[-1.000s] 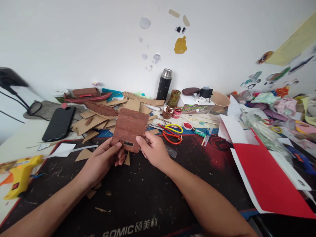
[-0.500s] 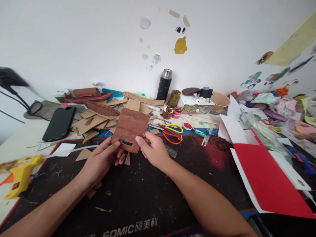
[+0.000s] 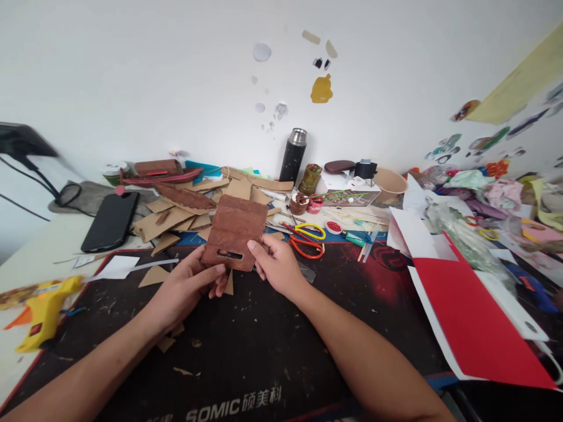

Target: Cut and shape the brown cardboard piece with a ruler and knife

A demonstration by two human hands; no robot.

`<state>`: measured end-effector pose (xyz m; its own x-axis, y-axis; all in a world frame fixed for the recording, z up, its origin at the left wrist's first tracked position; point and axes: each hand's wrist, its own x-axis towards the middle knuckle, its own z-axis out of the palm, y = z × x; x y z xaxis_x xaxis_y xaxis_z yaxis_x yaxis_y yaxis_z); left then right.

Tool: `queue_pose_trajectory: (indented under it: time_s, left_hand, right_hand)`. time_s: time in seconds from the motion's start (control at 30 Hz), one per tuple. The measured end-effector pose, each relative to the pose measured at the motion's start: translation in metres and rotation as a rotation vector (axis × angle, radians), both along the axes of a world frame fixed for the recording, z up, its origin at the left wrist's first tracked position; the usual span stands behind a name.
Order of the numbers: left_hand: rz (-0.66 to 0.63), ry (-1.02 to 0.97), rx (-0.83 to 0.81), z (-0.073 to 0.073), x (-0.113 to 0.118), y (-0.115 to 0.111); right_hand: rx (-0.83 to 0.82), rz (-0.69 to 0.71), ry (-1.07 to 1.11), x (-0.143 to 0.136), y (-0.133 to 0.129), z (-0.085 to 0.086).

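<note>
Bench [image 3: 48, 252] has a big black mat [image 3: 281, 340] on it, red sheet [image 3: 475, 310] lying on the right, yellow glue gun [image 3: 46, 313] over by the mat's left edge. Left hand [image 3: 189, 287] is curled around the lower left corner of a brown panel [image 3: 237, 225], right hand [image 3: 281, 266]'s pinching its right side, thumb in front. Panel's held up off the mat, with a little slot [image 3: 229, 255] near its bottom.

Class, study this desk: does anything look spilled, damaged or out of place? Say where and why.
Loose scraps lie on the dark mat, above its white lettering, looking untidy. The brown panel in the right hand has an uneven slot near its lower edge, though that may be deliberate.
</note>
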<state>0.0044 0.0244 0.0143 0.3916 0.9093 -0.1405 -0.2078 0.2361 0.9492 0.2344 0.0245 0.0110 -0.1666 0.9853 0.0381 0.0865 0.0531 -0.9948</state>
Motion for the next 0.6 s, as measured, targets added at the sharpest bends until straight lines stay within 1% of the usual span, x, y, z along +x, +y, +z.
queue_pose_trajectory:
  time_s: [0.23,0.6]
  left_hand:
    - [0.004,-0.008,-0.015,-0.005,0.0005,-0.0009]
    - [0.016,-0.054,-0.066,-0.0034,0.0039,-0.0014]
  right_hand:
    - [-0.056,0.041,0.04,0.0022,0.0043,-0.0025]
    - [-0.067,0.054,0.08,0.0018,0.0058,-0.0031]
